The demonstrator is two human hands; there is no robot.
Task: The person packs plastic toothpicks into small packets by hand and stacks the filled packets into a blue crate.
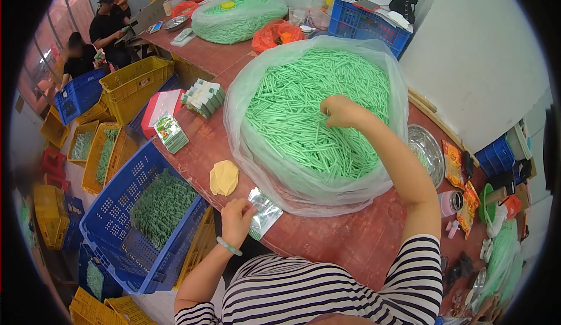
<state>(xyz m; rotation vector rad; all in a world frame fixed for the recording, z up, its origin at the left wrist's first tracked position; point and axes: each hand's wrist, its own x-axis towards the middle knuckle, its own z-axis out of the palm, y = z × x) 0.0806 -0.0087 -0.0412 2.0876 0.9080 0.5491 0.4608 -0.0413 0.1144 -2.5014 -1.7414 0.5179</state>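
My left hand [235, 222] pinches a silver foil packet [266, 213] at the table's near edge, its fingers on the packet's left side. Thin green sticks [304, 91] fill a large clear plastic bag [236, 129] in a wide heap. Over the middle of that heap is my right hand [343, 112], fingers curled together at the sticks; whether one is between the fingertips is too small to tell. A folded yellow cloth [224, 177] lies just beyond my left hand.
Stacked packets [203, 98] and a red-and-white box [160, 111] stand left. A blue crate [111, 231] with dark green pieces is below the table edge. A metal bowl [426, 149] lies right of the bag. People [108, 30] work at the far left.
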